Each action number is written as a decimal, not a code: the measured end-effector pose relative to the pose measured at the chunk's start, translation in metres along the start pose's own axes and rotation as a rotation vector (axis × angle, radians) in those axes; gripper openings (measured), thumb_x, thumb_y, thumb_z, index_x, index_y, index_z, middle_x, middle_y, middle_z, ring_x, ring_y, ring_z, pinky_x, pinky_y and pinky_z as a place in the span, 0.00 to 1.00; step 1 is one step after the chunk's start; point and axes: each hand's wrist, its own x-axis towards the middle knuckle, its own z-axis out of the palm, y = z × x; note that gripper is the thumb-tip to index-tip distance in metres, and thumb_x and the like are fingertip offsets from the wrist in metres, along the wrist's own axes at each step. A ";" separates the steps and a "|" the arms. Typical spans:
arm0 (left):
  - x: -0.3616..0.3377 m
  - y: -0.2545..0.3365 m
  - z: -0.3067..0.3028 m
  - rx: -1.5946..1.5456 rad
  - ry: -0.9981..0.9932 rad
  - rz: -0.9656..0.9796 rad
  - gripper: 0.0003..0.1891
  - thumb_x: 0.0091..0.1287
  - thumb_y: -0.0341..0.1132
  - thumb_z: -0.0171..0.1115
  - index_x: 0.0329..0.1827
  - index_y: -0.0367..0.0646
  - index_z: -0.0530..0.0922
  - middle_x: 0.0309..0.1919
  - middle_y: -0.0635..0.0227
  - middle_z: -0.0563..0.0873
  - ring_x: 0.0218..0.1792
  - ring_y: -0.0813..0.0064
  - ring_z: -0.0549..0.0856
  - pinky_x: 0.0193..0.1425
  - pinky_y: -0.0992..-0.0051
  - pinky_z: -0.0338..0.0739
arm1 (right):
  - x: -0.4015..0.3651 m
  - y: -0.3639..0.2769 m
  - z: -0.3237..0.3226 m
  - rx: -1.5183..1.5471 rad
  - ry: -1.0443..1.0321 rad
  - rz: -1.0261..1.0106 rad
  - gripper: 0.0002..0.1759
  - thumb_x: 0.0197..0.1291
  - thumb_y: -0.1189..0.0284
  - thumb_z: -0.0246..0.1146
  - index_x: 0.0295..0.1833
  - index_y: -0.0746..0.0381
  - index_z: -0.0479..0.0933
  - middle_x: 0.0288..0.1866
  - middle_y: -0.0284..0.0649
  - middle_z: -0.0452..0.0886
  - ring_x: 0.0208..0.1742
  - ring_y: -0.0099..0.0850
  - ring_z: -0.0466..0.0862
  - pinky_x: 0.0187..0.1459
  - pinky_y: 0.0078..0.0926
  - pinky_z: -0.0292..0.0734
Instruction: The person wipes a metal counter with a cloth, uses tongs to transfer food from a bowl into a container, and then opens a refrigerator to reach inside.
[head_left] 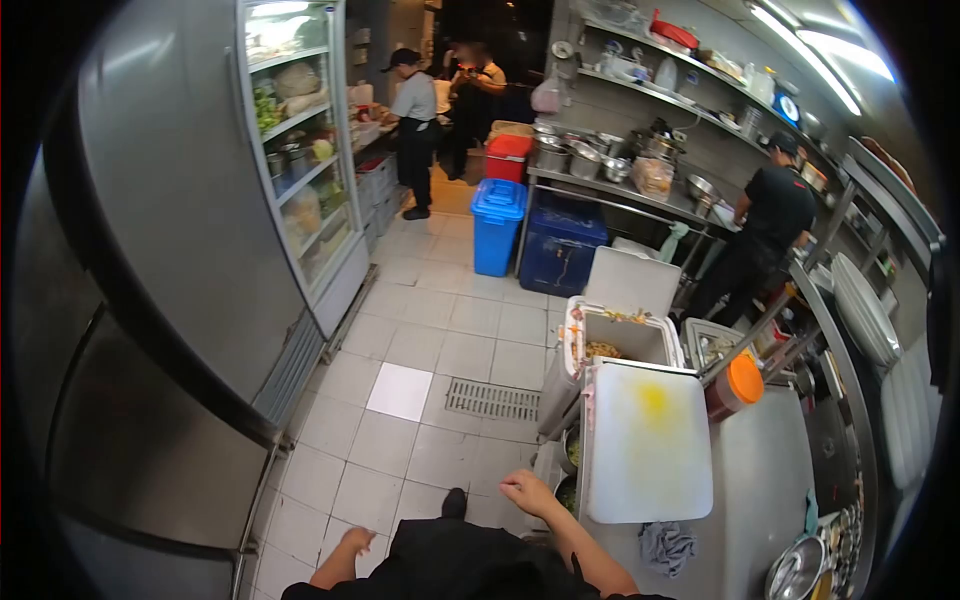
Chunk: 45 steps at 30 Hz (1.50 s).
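My left hand [356, 541] hangs low over the floor tiles at the bottom of the view. Its fingers are loosely apart and nothing shows in them. My right hand [527, 493] is raised in front of my body with the fingers curled in, and no object is visible in it. The nearest thing to it is the steel counter on the right. A white cutting board [652, 440] with a yellow stain lies there, and a crumpled grey cloth [668, 548] sits below it. Neither hand touches the board or the cloth.
Beyond the board stands an open white bin [628, 335] with food scraps. An orange-lidded container [735, 387] is beside the board. A glass-door fridge [300, 150] lines the left, a blue bin [497, 228] stands ahead. One co-worker [775, 220] works at right; others stand at the back.
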 end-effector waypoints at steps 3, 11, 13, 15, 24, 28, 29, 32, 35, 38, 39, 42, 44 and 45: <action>-0.030 -0.036 0.050 0.142 -0.004 0.200 0.23 0.61 0.45 0.58 0.53 0.37 0.77 0.44 0.51 0.83 0.38 0.60 0.84 0.41 0.59 0.76 | 0.005 -0.013 0.005 -0.044 -0.022 0.036 0.14 0.60 0.68 0.56 0.43 0.66 0.80 0.35 0.41 0.82 0.39 0.31 0.81 0.44 0.28 0.75; -0.098 -0.069 0.124 -0.403 0.165 -0.271 0.27 0.61 0.57 0.53 0.27 0.38 0.84 0.29 0.54 0.85 0.31 0.56 0.84 0.40 0.58 0.77 | 0.007 -0.015 0.095 0.384 -0.394 0.102 0.20 0.59 0.73 0.56 0.58 0.62 0.72 0.37 0.40 0.83 0.30 0.26 0.81 0.29 0.22 0.75; -0.102 -0.089 0.117 -0.492 0.485 -0.201 0.28 0.64 0.56 0.49 0.25 0.39 0.83 0.23 0.58 0.85 0.24 0.63 0.85 0.33 0.61 0.78 | 0.007 -0.015 0.119 0.369 -0.502 0.152 0.20 0.59 0.73 0.56 0.58 0.62 0.72 0.38 0.39 0.83 0.31 0.26 0.82 0.30 0.22 0.75; -0.135 -0.093 0.081 -0.922 0.680 -0.252 0.23 0.64 0.53 0.51 0.31 0.39 0.82 0.21 0.58 0.83 0.26 0.65 0.85 0.31 0.64 0.78 | 0.007 -0.019 0.139 0.356 -0.559 0.222 0.21 0.58 0.73 0.56 0.58 0.63 0.71 0.38 0.39 0.83 0.32 0.26 0.82 0.30 0.22 0.75; -0.416 -0.323 -0.165 -0.825 2.173 -0.399 0.32 0.64 0.53 0.57 0.56 0.30 0.70 0.46 0.48 0.80 0.47 0.56 0.80 0.51 0.65 0.73 | 0.026 -0.094 0.241 0.219 -0.604 0.326 0.18 0.58 0.73 0.55 0.54 0.62 0.74 0.39 0.40 0.83 0.33 0.27 0.83 0.30 0.23 0.76; -0.535 -0.398 -0.251 -0.654 2.173 -0.607 0.41 0.63 0.60 0.54 0.67 0.33 0.60 0.64 0.45 0.67 0.65 0.53 0.68 0.67 0.64 0.62 | 0.022 -0.162 0.289 0.238 -0.621 0.307 0.18 0.58 0.72 0.55 0.55 0.62 0.74 0.39 0.40 0.83 0.34 0.26 0.83 0.32 0.23 0.77; -0.549 -0.410 -0.264 -0.630 2.145 -0.623 0.42 0.62 0.62 0.53 0.68 0.34 0.59 0.64 0.45 0.67 0.65 0.53 0.68 0.67 0.64 0.62 | 0.020 -0.181 0.300 0.224 -0.680 0.276 0.18 0.59 0.72 0.55 0.56 0.63 0.73 0.40 0.40 0.83 0.35 0.27 0.83 0.33 0.23 0.77; -0.553 -0.454 -0.290 -0.787 1.987 -0.508 0.44 0.60 0.66 0.50 0.67 0.36 0.61 0.61 0.47 0.72 0.64 0.53 0.70 0.65 0.64 0.64 | 0.017 -0.227 0.324 0.204 -0.753 0.217 0.18 0.61 0.71 0.55 0.56 0.63 0.72 0.41 0.39 0.83 0.37 0.27 0.83 0.34 0.22 0.77; -0.543 -0.465 -0.289 -0.783 2.038 -0.506 0.41 0.59 0.67 0.53 0.61 0.37 0.67 0.55 0.48 0.77 0.58 0.53 0.76 0.61 0.65 0.68 | 0.020 -0.248 0.340 0.181 -0.798 0.132 0.17 0.62 0.71 0.54 0.56 0.63 0.73 0.41 0.39 0.83 0.38 0.26 0.83 0.35 0.22 0.77; -0.555 -0.439 -0.274 -0.776 2.032 -0.457 0.34 0.59 0.64 0.57 0.52 0.39 0.72 0.47 0.52 0.82 0.52 0.54 0.80 0.56 0.64 0.71 | 0.028 -0.275 0.342 0.175 -0.837 0.065 0.17 0.63 0.71 0.54 0.56 0.64 0.73 0.40 0.38 0.83 0.38 0.26 0.82 0.36 0.22 0.77; -0.558 -0.424 -0.267 -0.780 2.038 -0.461 0.34 0.59 0.64 0.57 0.52 0.39 0.72 0.47 0.52 0.82 0.52 0.54 0.80 0.56 0.64 0.71 | 0.035 -0.290 0.343 0.199 -0.837 0.052 0.17 0.63 0.72 0.53 0.56 0.64 0.73 0.40 0.38 0.83 0.38 0.25 0.82 0.36 0.22 0.77; -0.554 -0.364 -0.227 -0.775 2.071 -0.337 0.24 0.59 0.56 0.63 0.39 0.40 0.74 0.38 0.56 0.83 0.42 0.57 0.82 0.46 0.65 0.74 | 0.060 -0.335 0.347 0.328 -0.753 -0.092 0.16 0.63 0.72 0.54 0.55 0.64 0.73 0.41 0.37 0.82 0.38 0.24 0.81 0.37 0.20 0.76; -0.542 -0.320 -0.197 -0.766 2.077 -0.288 0.22 0.59 0.52 0.65 0.36 0.40 0.74 0.32 0.58 0.82 0.36 0.57 0.81 0.40 0.64 0.74 | 0.069 -0.393 0.341 0.337 -0.638 -0.218 0.16 0.63 0.73 0.55 0.55 0.65 0.74 0.43 0.37 0.81 0.38 0.24 0.80 0.39 0.20 0.75; -0.536 -0.297 -0.183 -0.757 2.038 -0.295 0.21 0.58 0.51 0.66 0.36 0.40 0.74 0.29 0.59 0.81 0.33 0.57 0.79 0.38 0.64 0.73 | 0.076 -0.416 0.337 0.291 -0.554 -0.366 0.16 0.61 0.74 0.56 0.54 0.65 0.74 0.43 0.39 0.81 0.41 0.25 0.80 0.41 0.20 0.75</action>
